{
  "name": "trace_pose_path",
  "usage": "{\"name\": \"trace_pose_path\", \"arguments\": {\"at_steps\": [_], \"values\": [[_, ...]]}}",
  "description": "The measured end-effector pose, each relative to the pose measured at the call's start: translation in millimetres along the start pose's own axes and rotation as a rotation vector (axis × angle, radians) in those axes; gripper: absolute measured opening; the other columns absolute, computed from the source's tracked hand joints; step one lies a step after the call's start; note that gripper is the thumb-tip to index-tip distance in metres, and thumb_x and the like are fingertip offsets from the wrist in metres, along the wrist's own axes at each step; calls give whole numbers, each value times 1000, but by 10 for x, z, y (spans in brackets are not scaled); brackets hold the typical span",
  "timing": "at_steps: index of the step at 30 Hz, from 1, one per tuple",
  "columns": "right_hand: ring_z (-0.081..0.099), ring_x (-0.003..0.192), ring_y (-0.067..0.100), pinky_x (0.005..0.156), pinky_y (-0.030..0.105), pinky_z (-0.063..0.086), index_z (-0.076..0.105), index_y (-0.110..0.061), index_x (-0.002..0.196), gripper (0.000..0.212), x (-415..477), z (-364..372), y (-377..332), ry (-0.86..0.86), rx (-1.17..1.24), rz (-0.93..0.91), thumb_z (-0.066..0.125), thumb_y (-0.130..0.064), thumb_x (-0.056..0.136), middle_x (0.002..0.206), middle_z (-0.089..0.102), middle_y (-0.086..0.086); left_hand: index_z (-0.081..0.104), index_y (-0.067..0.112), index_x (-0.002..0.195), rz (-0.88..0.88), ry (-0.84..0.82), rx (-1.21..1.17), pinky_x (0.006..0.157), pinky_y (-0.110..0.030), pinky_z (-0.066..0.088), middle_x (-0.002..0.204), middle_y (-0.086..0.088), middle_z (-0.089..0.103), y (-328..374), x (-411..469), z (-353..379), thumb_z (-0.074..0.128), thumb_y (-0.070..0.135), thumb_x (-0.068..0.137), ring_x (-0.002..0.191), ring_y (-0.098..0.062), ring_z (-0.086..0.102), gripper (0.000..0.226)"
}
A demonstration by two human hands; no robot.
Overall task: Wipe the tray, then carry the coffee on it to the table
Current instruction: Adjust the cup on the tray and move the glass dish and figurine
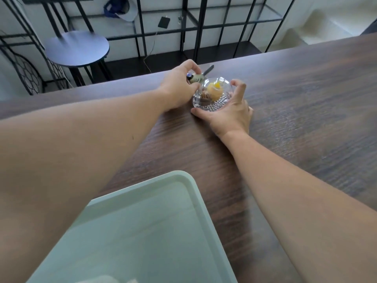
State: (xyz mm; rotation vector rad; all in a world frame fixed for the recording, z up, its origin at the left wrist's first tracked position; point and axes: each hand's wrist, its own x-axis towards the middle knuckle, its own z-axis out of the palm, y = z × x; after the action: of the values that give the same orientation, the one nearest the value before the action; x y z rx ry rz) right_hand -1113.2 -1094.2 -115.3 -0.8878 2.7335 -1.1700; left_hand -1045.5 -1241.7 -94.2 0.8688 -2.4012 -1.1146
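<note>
A pale green tray [183, 180] lies at the near edge of the dark wooden table [306, 99], partly under my left forearm. Further out stands a small cut-glass dish [216, 106] with a yellow sweet and a brown one in it. My left hand [177, 88] pinches a small bird-shaped figure [53, 78] with a dark tail, right at the dish's left rim. My right hand [230, 111] cups the dish from the near right side, fingers curved around its rim. No coffee cup is in view.
Beyond the table's far edge stand a round blue stool [77, 48] and black metal shelving [193, 27] against a white wall. A cap [120, 9] hangs on the shelving. Bare table surface stretches to the right of the dish.
</note>
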Motion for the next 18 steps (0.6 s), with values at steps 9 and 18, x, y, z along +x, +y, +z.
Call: {"name": "trace_pose_path", "arguments": {"at_steps": [9,18], "values": [[57,109,29,98,39,46,29,-36,125,97,-146,-29,-62,-155,85,-173,86,-52,49,113,57,-2,50,23,97,1,239,81,70,-37,51,91,-1,62,-357,-623,-392,59,25,81,77,-19,58,19],[62,95,24,84,32,46,26,-28,123,100,-422,137,-430,-478,213,-425,95,-22,51,114,57,4,56,19,109,-207,629,184,76,-12,40,103,0,62,-1387,-2197,-1684,66,20,84,86,-9,55,26]]}}
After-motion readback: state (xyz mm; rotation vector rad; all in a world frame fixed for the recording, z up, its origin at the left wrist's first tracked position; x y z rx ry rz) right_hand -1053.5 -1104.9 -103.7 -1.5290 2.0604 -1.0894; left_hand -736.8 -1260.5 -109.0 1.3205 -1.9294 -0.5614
